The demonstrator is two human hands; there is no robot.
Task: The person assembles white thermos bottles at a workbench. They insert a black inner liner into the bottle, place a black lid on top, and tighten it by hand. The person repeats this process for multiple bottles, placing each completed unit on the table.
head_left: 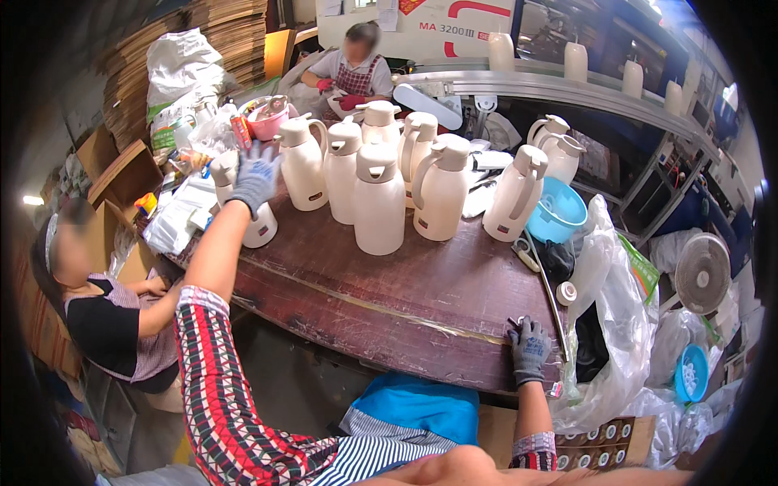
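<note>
Ten cream jugs stand on one dark table (pixel 389 296): seven left and centre, three right. At least four pale bodies (pixel 575 62) along the rail (pixel 559 87). Two blue basins (pixel 557 212), one pink basin (pixel 269 126), one fan (pixel 702 274), two co-workers. Left hand (pixel 258 176), gloved, fingers spread wide; the leftmost jug (pixel 262 222) lies directly beneath, its lid left of the fingers, base beyond the wrist. Right hand (pixel 531 350), gloved, at the table's near-right edge, well apart from jugs; cannot tell whether its fingers hold anything.

A scuffed reddish-brown table (pixel 365 285) stands over grey floor (pixel 292 377), cardboard (pixel 240 40) stacked behind it, a fan (pixel 702 275) to the right.
</note>
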